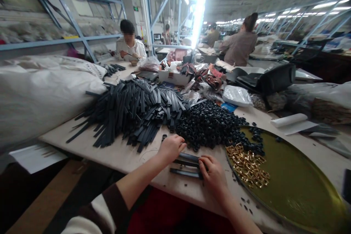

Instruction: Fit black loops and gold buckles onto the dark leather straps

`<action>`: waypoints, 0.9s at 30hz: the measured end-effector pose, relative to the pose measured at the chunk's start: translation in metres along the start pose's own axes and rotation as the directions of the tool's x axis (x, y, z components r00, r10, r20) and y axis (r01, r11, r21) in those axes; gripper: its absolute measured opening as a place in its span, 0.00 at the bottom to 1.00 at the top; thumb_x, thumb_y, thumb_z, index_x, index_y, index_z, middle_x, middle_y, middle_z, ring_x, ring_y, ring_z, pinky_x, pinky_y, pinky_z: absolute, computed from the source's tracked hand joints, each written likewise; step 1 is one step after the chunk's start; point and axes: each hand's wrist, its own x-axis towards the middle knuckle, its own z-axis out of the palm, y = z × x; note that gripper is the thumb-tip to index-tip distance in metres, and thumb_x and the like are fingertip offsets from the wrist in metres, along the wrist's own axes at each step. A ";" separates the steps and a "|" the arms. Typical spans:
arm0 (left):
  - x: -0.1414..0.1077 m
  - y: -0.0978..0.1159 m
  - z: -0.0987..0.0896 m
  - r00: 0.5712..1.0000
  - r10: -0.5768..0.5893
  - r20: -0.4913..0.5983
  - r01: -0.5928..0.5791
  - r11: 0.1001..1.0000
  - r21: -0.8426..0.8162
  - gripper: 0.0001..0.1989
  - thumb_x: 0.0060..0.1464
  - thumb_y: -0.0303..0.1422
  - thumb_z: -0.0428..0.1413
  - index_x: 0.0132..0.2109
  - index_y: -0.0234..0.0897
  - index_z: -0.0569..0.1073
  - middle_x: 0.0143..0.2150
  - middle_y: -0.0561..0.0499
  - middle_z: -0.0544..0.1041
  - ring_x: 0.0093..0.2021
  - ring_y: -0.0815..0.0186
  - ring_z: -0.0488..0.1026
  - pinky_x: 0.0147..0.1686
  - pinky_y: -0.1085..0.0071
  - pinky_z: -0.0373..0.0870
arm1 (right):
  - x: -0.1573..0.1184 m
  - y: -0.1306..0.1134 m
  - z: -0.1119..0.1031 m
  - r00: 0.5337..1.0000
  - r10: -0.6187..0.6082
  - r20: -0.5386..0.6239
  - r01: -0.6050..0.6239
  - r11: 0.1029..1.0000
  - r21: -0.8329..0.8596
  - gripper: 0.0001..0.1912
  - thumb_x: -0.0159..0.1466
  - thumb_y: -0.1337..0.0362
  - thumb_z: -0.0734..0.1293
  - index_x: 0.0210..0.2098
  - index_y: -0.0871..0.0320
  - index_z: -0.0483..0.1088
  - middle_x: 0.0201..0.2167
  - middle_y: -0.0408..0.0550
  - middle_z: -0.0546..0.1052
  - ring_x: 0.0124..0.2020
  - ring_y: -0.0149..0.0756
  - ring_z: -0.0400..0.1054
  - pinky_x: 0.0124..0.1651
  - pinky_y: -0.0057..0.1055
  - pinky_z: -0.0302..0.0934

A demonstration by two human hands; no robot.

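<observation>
Several dark strips (186, 173) lie side by side near the table's front edge, between my hands. My left hand (171, 148) is at their left end, fingers curled together close to the top strip; what it pinches, if anything, is too small to tell. At the right end, my right hand (213, 172) has its fingers closed on the dark strips. Behind my hands are a large heap of long dark strips (131, 106) and a heap of small black loops (211, 124). Gold buckles (248, 166) lie on the left part of a round olive tray (296, 175).
A big white sack (46, 95) stands at the left. A white box (174, 78), plastic bags (237, 95) and a black bag (276, 78) sit farther back. One person (131, 45) sits across the table; another person (240, 44) is at the back right.
</observation>
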 end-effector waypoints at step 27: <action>-0.094 -0.008 -0.078 0.917 -0.386 0.098 0.295 0.495 -0.817 0.10 0.44 0.35 0.56 0.27 0.36 0.62 0.20 0.57 0.70 0.23 0.72 0.67 0.25 0.77 0.62 | -0.017 -0.039 -0.031 0.922 0.386 -0.001 -0.279 0.668 0.690 0.25 0.62 0.50 0.55 0.55 0.57 0.54 0.36 0.49 0.71 0.28 0.32 0.66 0.33 0.32 0.62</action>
